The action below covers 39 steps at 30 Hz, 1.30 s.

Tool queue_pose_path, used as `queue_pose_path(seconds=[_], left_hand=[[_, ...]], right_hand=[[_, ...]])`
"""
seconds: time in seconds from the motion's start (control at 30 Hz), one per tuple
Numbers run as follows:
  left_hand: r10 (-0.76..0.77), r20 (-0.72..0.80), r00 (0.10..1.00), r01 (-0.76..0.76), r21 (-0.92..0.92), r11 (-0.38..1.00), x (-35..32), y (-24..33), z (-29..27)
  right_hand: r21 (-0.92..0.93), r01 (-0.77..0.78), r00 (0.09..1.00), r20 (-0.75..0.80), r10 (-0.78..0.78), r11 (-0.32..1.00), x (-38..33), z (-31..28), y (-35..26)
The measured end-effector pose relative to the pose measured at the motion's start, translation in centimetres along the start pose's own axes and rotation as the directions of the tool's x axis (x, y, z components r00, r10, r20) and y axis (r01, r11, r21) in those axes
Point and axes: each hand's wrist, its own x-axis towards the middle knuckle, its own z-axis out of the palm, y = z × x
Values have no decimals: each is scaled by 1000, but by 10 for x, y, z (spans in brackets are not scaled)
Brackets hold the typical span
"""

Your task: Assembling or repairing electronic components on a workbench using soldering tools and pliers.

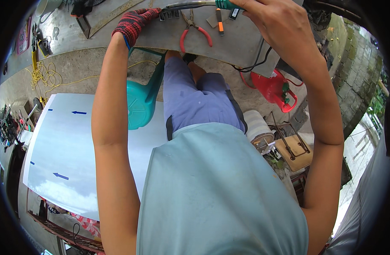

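My right hand (280,29), bare, is closed round the green handle (225,4) of a long, slim metal file (188,5) at the top edge. The file reaches left to my left hand (135,26), which wears a red and black knit glove. Its fingers are drawn together at the file's far tip; their exact grip is partly hidden. Just under that tip is a small dark metal piece (169,15) with comb-like notches, beside the gloved fingertips. Pliers with red handles (195,34) lie spread on the grey metal table (118,36), between my hands.
An orange and black tool (220,23) lies right of the pliers. A metal square (97,25) and yellow-handled pliers (34,59) are at left. Below stand a teal stool (139,108), a large printed sheet (76,140) and a red container (267,87). Yellow cord (46,78) trails across the floor.
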Motion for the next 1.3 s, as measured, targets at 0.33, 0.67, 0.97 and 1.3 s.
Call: queue_pose_path(seconds=[0.33,0.67,0.97,1.3], left_hand=[[-20,-33,999,21,34,999,7,-11,-2],[-19,-1,1000,19,-24,1000,24,-19,-3],[12,-35,999,-16,-109,994,32,-30,3],[-47,-28,998,45,-66,997,55,-56,-11]], right_hand=[[-39,40,999,-9,-41,998,3,2,-9],[-126,71,997,49,-66,989,6,3,-17],[-103,53,999,-8,-54,993,2,17,-17],[-12,22,999,-48,-23,1000,1,25,-12]])
